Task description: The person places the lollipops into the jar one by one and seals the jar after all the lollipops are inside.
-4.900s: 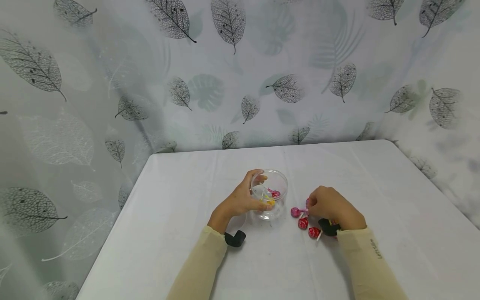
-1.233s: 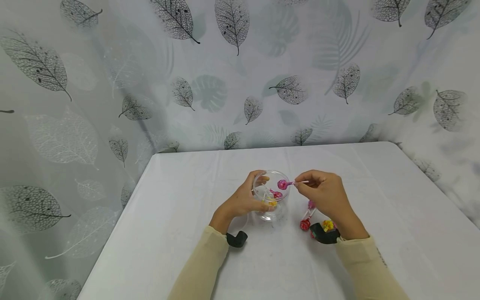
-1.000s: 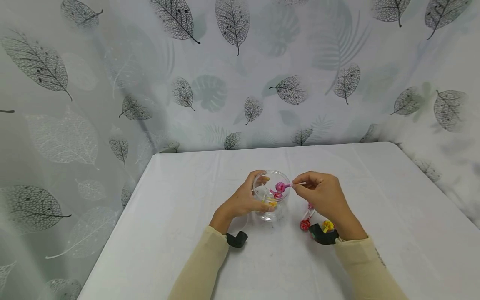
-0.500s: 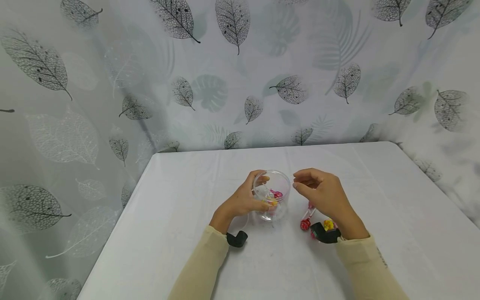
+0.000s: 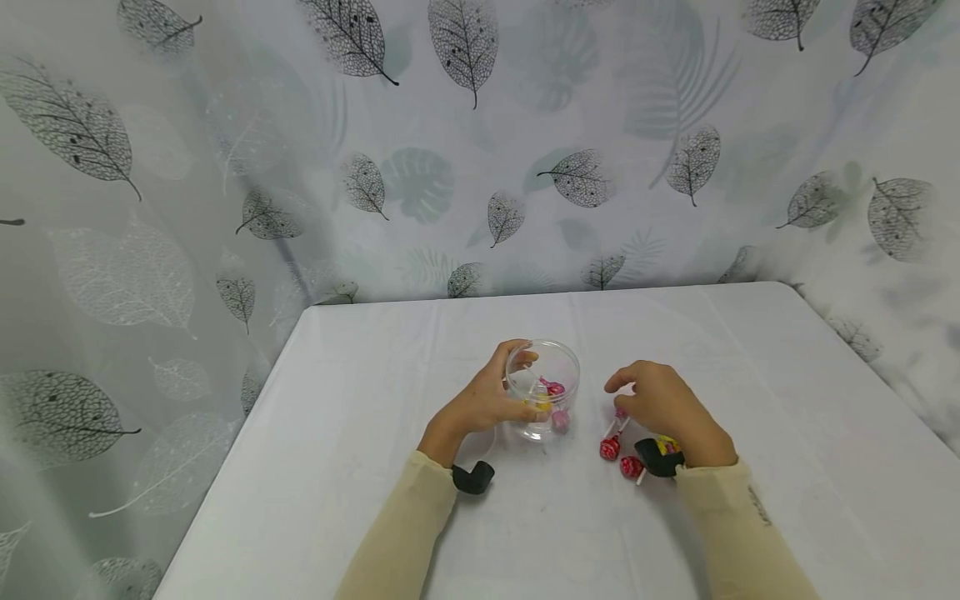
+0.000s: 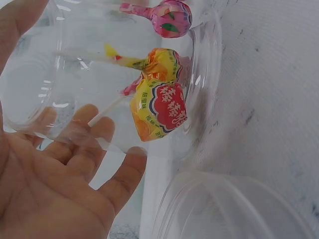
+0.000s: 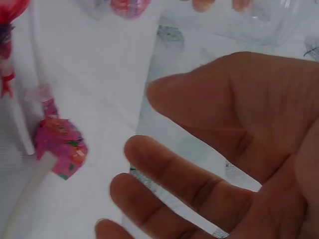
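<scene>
Clear jar of wrapped lollipops, with loose pieces beside it

Jar (image 5: pixel 572 398): round, transparent, smooth and glossy, wide-mouthed; sitting at the middle of the white tablecloth (image 5: pixel 360 400). The left hand (image 5: pixel 483 400) is clamping round its side, thumb and fingers spanning the wall.

Contents: ball-shaped yellow lollipop (image 6: pixel 158 112), its crinkled wrapper showing a red label with white characters; an orange-yellow lollipop (image 6: pixel 165 64) is lying against it; a pink lollipop (image 6: pixel 172 19) is resting near the base.

Loose pieces, to the jar's right: two round red lollipops (image 5: pixel 610 448) are lying on the cloth with white sticks; a pink-wrapped lollipop (image 7: pixel 65 144), green-flecked, is lying near them. The right hand (image 5: pixel 663 406) is hovering just above, thumb and fingers parted.

By the left wrist: a clear, shallow, curved piece (image 6: pixel 224 204) is lying, probably a lid, though partly cut off.

Backdrop: leaf-printed fabric (image 5: pixel 502 218) is hanging behind.
</scene>
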Demonstrator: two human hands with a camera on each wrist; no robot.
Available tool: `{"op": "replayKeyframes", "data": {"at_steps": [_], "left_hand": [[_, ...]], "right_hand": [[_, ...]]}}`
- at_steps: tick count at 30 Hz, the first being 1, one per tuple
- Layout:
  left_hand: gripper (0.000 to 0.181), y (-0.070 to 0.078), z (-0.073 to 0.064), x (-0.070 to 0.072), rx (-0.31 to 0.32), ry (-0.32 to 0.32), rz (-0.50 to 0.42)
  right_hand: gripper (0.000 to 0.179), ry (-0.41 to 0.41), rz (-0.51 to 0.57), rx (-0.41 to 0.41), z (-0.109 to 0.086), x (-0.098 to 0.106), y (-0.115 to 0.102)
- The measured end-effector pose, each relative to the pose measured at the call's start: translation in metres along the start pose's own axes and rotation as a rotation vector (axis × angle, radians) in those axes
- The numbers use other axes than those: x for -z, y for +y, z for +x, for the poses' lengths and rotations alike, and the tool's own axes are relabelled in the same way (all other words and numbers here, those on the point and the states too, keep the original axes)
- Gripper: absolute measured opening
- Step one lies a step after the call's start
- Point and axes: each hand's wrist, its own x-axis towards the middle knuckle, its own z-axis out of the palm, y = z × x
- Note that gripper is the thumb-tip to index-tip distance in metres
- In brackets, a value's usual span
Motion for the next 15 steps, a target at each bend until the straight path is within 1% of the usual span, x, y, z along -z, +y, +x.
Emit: {"op": "replayKeyframes", "data": {"at_steps": [3,8,15], "left_hand": [[0.103,-0.001,0.000,0.000,-0.001,0.002,-0.001],[0.102,-0.001,0.001,0.000,-0.004,0.003,0.002],[0.105,-0.002,0.001,0.001,-0.006,0.002,0.012]], "right_hand": [[0.021,-0.041,-0.028,0.003,0.002,-0.004,0.006],[0.022,-0.049,-0.054,0.017,0.005,-0.012,0.015],[0.020,-0.081,-0.090,-0.068,0.009,-0.018,0.016]]}}
